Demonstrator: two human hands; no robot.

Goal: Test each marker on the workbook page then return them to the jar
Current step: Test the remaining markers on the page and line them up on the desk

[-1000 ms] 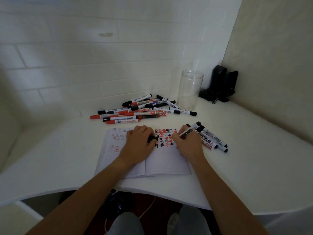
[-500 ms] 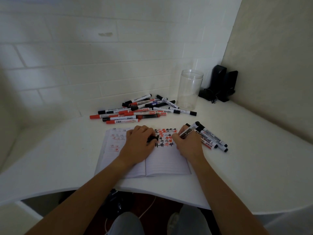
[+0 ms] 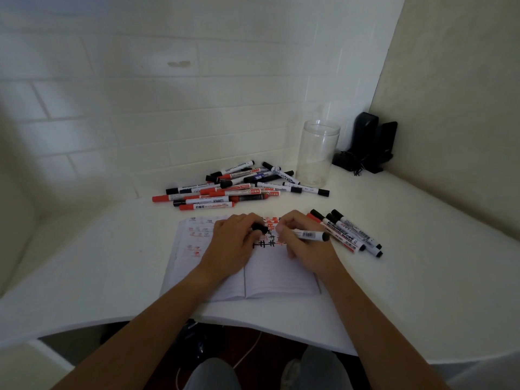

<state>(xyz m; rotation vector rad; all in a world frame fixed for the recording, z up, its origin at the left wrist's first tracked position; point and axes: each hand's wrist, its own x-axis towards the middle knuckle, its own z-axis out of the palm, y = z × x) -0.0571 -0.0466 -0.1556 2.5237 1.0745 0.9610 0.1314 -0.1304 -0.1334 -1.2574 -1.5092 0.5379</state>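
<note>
An open workbook (image 3: 270,280) lies on the white desk, its right page marked with black and red strokes near the top. My right hand (image 3: 306,249) grips a white black-ended marker (image 3: 309,235) that lies nearly level, its tip end pointing left over the marks. My left hand (image 3: 233,243) rests on the left page and pinches the marker's black cap (image 3: 259,227). A clear glass jar (image 3: 318,153) stands upright behind with nothing in it. A pile of several red, black and blue markers (image 3: 236,185) lies left of the jar.
Several markers (image 3: 349,235) lie side by side just right of the workbook. Two black devices with a cable (image 3: 368,144) stand in the back right corner. Walls close in behind and to the right. The desk's curved front edge (image 3: 253,325) is near my body.
My right hand has tipped the marker from a steep writing angle to nearly level, bringing its tip end toward the cap in my left hand.
</note>
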